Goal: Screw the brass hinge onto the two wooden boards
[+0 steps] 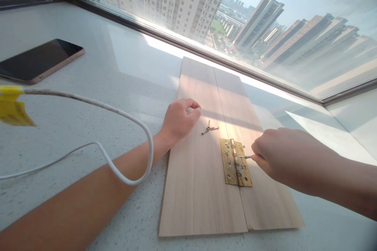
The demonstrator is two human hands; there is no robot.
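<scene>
Two pale wooden boards point(194, 188) point(277, 204) lie side by side with a narrow seam between them. Across that seam a brass butt hinge point(228, 172) lies flat, and screws stand up from some of its upper holes. My right hand point(282, 157) is closed in a pinch on a small screw point(246, 157), whose tip is at the hinge's right leaf. Over the left board rests my left hand point(181, 119), fingers curled and thumb against the forefinger; whatever it may hold is hidden. Several loose screws point(209, 128) lie between my hands, above the hinge.
A white cable point(123, 115) with a yellow tag point(14, 106) loops over my left forearm. At the upper left a phone point(41, 60) lies on the speckled white sill point(106, 70). The window frame point(165, 39) runs along the boards' far end.
</scene>
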